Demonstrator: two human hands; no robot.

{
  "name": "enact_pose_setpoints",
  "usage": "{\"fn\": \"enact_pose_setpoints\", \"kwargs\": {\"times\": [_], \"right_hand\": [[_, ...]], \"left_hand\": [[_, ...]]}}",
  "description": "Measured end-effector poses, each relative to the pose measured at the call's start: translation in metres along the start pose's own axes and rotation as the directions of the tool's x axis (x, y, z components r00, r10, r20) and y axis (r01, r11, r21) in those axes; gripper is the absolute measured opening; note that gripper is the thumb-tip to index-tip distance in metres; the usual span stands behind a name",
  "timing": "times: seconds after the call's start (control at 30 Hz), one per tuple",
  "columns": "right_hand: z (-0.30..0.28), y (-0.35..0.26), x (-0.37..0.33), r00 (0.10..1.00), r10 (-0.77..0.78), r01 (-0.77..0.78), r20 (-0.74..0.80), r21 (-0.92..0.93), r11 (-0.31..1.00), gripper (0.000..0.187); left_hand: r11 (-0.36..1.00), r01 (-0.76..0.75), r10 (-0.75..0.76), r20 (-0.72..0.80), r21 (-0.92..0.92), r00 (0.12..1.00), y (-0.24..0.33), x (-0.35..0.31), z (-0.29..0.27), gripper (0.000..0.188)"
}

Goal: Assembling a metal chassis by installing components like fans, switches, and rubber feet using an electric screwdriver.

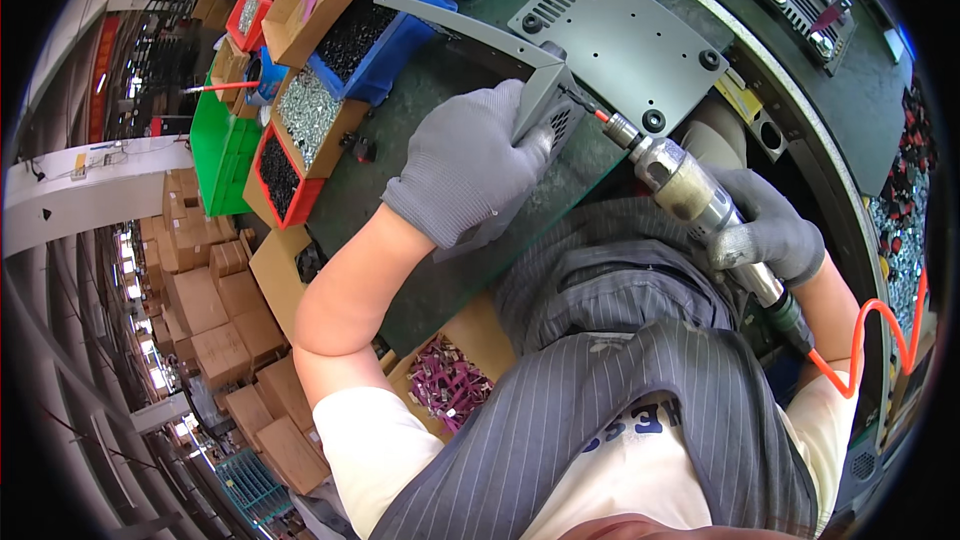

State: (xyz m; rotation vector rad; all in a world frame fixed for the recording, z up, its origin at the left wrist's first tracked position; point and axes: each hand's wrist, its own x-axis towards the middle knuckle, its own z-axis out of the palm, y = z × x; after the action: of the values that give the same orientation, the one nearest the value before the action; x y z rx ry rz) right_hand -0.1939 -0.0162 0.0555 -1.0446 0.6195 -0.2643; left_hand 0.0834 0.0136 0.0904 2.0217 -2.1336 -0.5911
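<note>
In a grey knit glove, my left hand (472,165) is closed round the edge of a grey metal housing (545,90) with a slotted vent, holding it tilted over the green bench. My right hand (770,230), gloved too, wraps round a silver pneumatic screwdriver (690,188). An orange air hose (868,325) runs from the tool's rear end. The screwdriver's bit points at the vented face of the housing, close to it; whether it touches a screw I cannot make out. Behind the housing lies a flat grey metal base plate (630,35) with black round feet.
Blue bins (385,70) of black parts stand at the far left, beside a cardboard box of silver screws (310,110) and a red bin (290,175). Purple parts (450,380) fill a box near my lap. A conveyor (840,110) with metal assemblies curves along the right.
</note>
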Motion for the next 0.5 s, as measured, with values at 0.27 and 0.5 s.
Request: {"fn": "enact_pose_setpoints", "kwargs": {"times": [0.27,0.5], "right_hand": [[-0.0026,-0.0046,0.0030,1.000,0.017,-0.015,0.026,-0.090,0.996,0.066],[-0.0052,-0.0128,0.0056,0.998,0.059,-0.052,0.029,-0.195,0.979,0.063]], "left_hand": [[0.995,-0.023,0.022,0.016,0.093,1.000,-0.0013,0.0018,0.0009,0.031],[0.987,-0.137,0.143,-0.073,0.083,0.987,-0.0075,0.0010,0.0061,0.030]]}}
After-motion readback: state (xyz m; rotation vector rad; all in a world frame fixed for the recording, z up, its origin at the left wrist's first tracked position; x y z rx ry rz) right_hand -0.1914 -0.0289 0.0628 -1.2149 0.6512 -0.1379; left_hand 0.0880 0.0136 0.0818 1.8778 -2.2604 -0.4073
